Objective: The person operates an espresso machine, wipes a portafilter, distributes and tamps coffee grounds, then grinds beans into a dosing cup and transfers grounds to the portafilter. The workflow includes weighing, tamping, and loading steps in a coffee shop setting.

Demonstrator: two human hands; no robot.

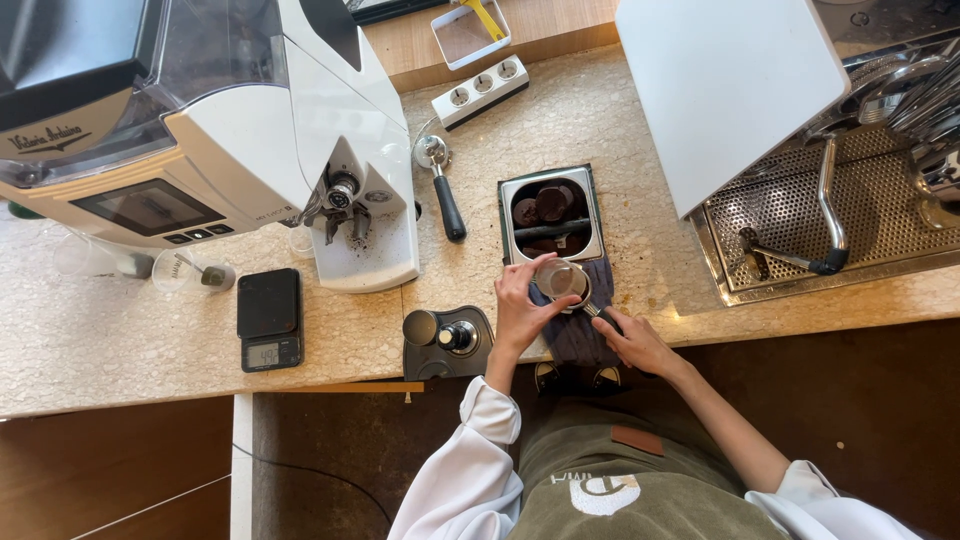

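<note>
My right hand (636, 343) grips the black handle of a portafilter whose round metal basket (561, 281) rests over a dark cloth (583, 335) at the counter's front edge. My left hand (522, 305) curls around the basket's left rim, fingers touching it. Just beyond the basket stands a steel knock box (552, 213) with several dark used coffee pucks inside. A tamper (456, 337) sits on a black mat (447, 345) to the left of my left hand.
A white coffee grinder (200, 120) stands far left, with a second portafilter (440, 180) beside it. A small black scale (269, 318) lies front left. The espresso machine's drip tray (850, 215) and steam wand (830, 190) are at right. A power strip (482, 90) lies at the back.
</note>
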